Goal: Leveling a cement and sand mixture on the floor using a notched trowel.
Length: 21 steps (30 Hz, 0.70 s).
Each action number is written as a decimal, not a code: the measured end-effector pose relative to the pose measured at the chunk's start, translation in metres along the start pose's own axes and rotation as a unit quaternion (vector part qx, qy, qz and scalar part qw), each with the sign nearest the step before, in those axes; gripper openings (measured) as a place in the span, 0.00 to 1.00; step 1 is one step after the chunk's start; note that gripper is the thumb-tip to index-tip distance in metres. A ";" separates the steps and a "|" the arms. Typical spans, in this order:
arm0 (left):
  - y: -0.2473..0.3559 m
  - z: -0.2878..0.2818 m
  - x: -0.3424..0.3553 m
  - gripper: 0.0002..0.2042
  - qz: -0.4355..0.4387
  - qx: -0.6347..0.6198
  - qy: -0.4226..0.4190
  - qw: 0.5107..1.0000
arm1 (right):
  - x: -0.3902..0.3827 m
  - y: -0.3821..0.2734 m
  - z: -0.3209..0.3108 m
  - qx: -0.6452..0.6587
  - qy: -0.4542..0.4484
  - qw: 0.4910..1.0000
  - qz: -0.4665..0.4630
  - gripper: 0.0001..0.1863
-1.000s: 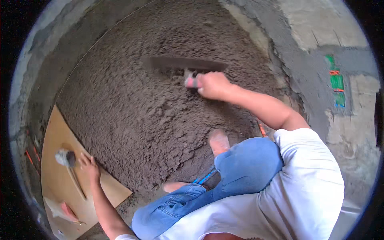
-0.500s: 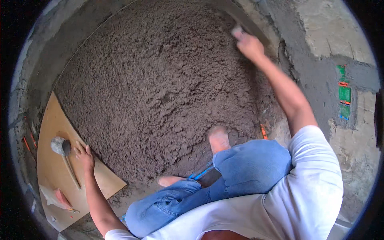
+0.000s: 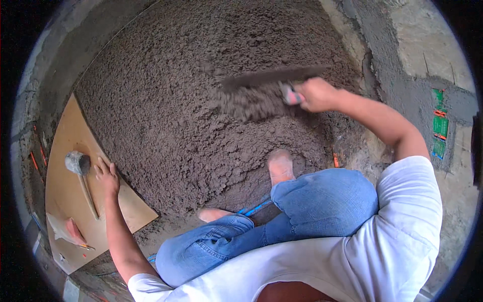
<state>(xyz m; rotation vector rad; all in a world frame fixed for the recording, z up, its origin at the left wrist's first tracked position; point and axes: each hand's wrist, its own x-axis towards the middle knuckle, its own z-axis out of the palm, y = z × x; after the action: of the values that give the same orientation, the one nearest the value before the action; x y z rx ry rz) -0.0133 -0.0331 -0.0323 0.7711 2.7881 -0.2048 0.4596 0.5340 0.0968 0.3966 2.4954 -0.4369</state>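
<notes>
My right hand is closed round the pink and grey handle of a long flat plastering trowel. Its dark blade lies across the wet mortar bed, with a blurred heap of loose mortar along the blade's near side. At the left, my left hand rests with fingers spread on a large tan tile. Beside those fingers lies a mallet with a grey head and a pale wooden handle. A clear plastic bag with something pink sits near the tile's lower left corner.
My bare feet stand at the mortar's near edge, with a blue pipe between them. Green boxes are set into the grey wall at the right. Orange pipe ends stick out at the far left.
My right hand has come from the far right edge toward the middle, bringing the trowel and loose mortar over the bed. My left hand stays on the tile. The whole view has shifted slightly.
</notes>
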 end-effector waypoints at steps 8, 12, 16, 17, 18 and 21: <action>-0.003 0.004 0.004 0.30 0.016 -0.001 0.009 1.000 | -0.049 -0.097 0.060 0.184 0.118 0.976 0.024 0.12; -0.014 0.010 0.009 0.30 0.021 -0.003 0.010 1.000 | -0.026 -0.136 0.064 0.183 0.006 0.983 0.020 0.12; -0.020 0.013 0.014 0.30 0.020 -0.019 0.026 0.999 | -0.030 -0.107 0.064 0.197 0.060 0.971 0.124 0.13; -0.023 0.012 0.013 0.30 0.020 -0.011 0.022 0.999 | -0.035 -0.100 0.069 0.251 0.086 0.950 0.166 0.14; -0.025 0.014 0.013 0.29 0.019 -0.002 0.019 1.000 | -0.038 -0.092 0.069 0.248 0.086 0.950 0.168 0.14; -0.023 0.018 0.012 0.29 0.020 -0.009 0.027 0.999 | -0.048 -0.058 0.072 0.295 0.239 0.874 0.304 0.13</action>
<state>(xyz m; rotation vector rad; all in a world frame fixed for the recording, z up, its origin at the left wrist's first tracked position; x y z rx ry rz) -0.0313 -0.0505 -0.0512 0.8404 2.8179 -0.1521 0.5110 0.4445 0.0812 1.6497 2.4332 -0.9117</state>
